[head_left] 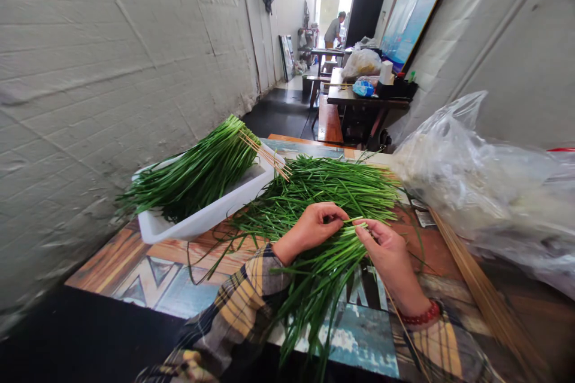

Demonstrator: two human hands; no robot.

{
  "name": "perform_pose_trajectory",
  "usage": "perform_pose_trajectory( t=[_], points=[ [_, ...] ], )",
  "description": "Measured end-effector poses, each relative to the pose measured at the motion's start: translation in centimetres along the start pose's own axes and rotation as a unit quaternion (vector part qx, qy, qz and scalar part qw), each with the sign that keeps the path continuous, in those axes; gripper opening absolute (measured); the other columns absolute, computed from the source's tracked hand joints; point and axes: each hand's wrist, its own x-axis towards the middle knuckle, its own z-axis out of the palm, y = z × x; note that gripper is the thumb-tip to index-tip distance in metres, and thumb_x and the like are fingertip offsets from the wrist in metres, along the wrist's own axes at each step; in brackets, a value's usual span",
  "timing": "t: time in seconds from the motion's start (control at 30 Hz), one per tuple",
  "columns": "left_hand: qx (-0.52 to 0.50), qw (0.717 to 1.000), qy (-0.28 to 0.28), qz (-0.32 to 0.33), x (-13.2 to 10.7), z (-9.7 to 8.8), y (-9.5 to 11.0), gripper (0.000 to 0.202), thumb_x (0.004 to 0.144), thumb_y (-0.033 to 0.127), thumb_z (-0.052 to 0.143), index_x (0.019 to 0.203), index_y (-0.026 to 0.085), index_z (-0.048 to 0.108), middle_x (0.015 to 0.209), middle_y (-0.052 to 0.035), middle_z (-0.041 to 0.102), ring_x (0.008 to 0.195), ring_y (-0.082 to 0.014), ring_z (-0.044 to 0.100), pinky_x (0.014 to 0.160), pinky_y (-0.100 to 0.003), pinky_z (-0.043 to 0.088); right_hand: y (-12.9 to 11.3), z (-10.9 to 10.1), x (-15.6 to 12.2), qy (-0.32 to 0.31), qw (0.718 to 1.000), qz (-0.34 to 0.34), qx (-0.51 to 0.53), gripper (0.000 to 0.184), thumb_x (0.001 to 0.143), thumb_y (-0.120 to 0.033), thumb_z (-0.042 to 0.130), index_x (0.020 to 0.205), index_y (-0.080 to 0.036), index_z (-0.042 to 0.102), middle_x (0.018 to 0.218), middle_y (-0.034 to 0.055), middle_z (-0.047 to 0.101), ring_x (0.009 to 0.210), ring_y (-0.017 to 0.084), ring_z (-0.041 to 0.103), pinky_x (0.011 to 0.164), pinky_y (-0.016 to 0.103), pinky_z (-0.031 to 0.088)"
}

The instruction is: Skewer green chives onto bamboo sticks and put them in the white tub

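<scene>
My left hand (317, 226) is closed in a pinch on a pale-ended garlic chive stalk at the near edge of the pile. Facing it, my right hand (389, 251) pinches the pale ends of a bunch of garlic chives (326, 275), whose green leaves hang toward me over the table's near edge. A thin wooden skewer (399, 314) runs down from beneath my right hand; its upper end is hidden. Just beyond both hands lies a loose pile of garlic chives (332, 185).
At left, a white tray (211, 215) holds chives (206, 161) threaded on wooden skewers (269, 155). More skewers (480, 281) lie at right beside clear plastic bags (485, 185). The patterned table (175, 287) abuts a wall. Another table (359, 96) and a person (333, 31) are farther back.
</scene>
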Motion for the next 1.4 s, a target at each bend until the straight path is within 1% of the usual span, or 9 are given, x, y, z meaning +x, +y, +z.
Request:
perform_pose_trajectory(
  t=[0.2, 0.33, 0.43, 0.7, 0.87, 1.0, 1.07, 1.23, 1.4],
  points=[
    [0.013, 1.0, -0.002, 0.008, 0.0, 0.0, 0.0, 0.017, 0.078, 0.011, 0.054, 0.082, 0.012, 0.07, 0.073, -0.0023, 0.061, 0.066, -0.01, 0.052, 0.061, -0.019, 0.04, -0.2, 0.2, -0.1, 0.012, 1.0, 0.001, 0.009, 0.038, 0.077, -0.049, 0.067, 0.096, -0.017, 0.061, 0.077, 0.0038, 0.065, 0.064, 0.016, 0.058, 0.054, 0.025, 0.045],
    [0.013, 1.0, 0.0, 0.014, 0.0, 0.0, -0.1, 0.018, 0.077, 0.01, 0.054, 0.082, 0.012, 0.071, 0.074, -0.0026, 0.062, 0.068, -0.0104, 0.053, 0.063, -0.02, 0.041, -0.1, 0.1, 0.0, 0.021, 1.0, 0.004, 0.015, 0.048, 0.077, -0.048, 0.067, 0.113, -0.02, 0.053, 0.063, -0.0046, 0.055, 0.048, 0.011, 0.046, 0.042, 0.021, 0.035],
    [0.011, 1.0, -0.002, 0.013, 0.0, 0.0, -0.2, 0.017, 0.078, 0.01, 0.054, 0.082, 0.011, 0.071, 0.074, -0.0024, 0.062, 0.068, -0.0105, 0.053, 0.063, -0.02, 0.041, 0.0, 0.0, 0.1, 0.01, 1.0, -0.008, 0.009, 0.051, 0.078, -0.046, 0.066, 0.12, -0.021, 0.053, 0.061, -0.0061, 0.05, 0.049, 0.01, 0.044, 0.044, 0.021, 0.035],
    [0.026, 0.999, -0.027, 0.026, -0.1, 0.3, -0.1, 0.018, 0.077, 0.006, 0.053, 0.082, 0.011, 0.069, 0.073, -0.0016, 0.06, 0.067, -0.0101, 0.052, 0.064, -0.02, 0.041, -0.2, 0.2, -0.1, 0.021, 0.998, -0.063, -0.018, 0.028, 0.083, -0.041, 0.063, 0.1, -0.02, 0.055, 0.068, -0.0043, 0.05, 0.059, 0.011, 0.047, 0.053, 0.022, 0.036],
    [0.015, 1.0, -0.025, 0.006, -0.1, 0.2, -0.1, 0.016, 0.081, 0.016, 0.054, 0.085, 0.01, 0.068, 0.083, -0.0054, 0.065, 0.076, -0.0129, 0.057, 0.071, -0.022, 0.044, 0.1, 0.0, 0.0, 0.017, 0.995, -0.086, -0.057, 0.027, 0.085, -0.04, 0.06, 0.103, -0.021, 0.054, 0.071, -0.0035, 0.052, 0.063, 0.012, 0.049, 0.058, 0.022, 0.04],
    [0.002, 0.995, -0.09, -0.035, -0.2, 0.2, 0.0, 0.028, 0.086, 0.03, 0.053, 0.099, 0.01, 0.068, 0.087, -0.0051, 0.068, 0.075, -0.0132, 0.057, 0.068, -0.022, 0.044, -0.4, -0.2, -0.2, -0.012, 0.995, -0.076, -0.058, 0.029, 0.089, -0.044, 0.054, 0.108, -0.021, 0.054, 0.08, 0.0006, 0.06, 0.069, 0.014, 0.055, 0.063, 0.025, 0.045],
    [-0.007, 0.992, -0.116, -0.049, -0.2, 0.1, 0.0, 0.031, 0.087, 0.034, 0.052, 0.097, 0.01, 0.069, 0.083, -0.004, 0.068, 0.071, -0.0126, 0.055, 0.064, -0.021, 0.043, -0.8, -0.4, -0.3, -0.013, 0.996, -0.066, -0.062, 0.031, 0.091, -0.045, 0.049, 0.11, -0.021, 0.056, 0.084, 0.0021, 0.062, 0.069, 0.015, 0.056, 0.061, 0.025, 0.045],
    [-0.056, 0.995, -0.046, -0.074, -0.1, -0.7, -0.1, 0.03, 0.081, 0.036, 0.057, 0.081, 0.009, 0.07, 0.074, -0.0033, 0.065, 0.066, -0.0122, 0.052, 0.061, -0.021, 0.04, -1.2, -1.3, -0.1, -0.016, 0.999, -0.051, 0.001, 0.038, 0.094, -0.048, 0.042, 0.117, -0.021, 0.055, 0.084, 0.0032, 0.063, 0.062, 0.013, 0.056, 0.053, 0.024, 0.043],
    [-0.087, 0.991, 0.007, -0.1, 0.2, -1.6, -0.3, 0.031, 0.078, 0.039, 0.059, 0.07, 0.01, 0.064, 0.063, 0.0004, 0.056, 0.059, -0.0091, 0.044, 0.056, -0.021, 0.034, -1.4, -1.7, 0.2, -0.113, 0.989, -0.031, -0.089, 0.036, 0.092, -0.048, 0.045, 0.093, -0.017, 0.063, 0.068, 0.0014, 0.062, 0.054, 0.012, 0.055, 0.049, 0.023, 0.04]
  ],
)
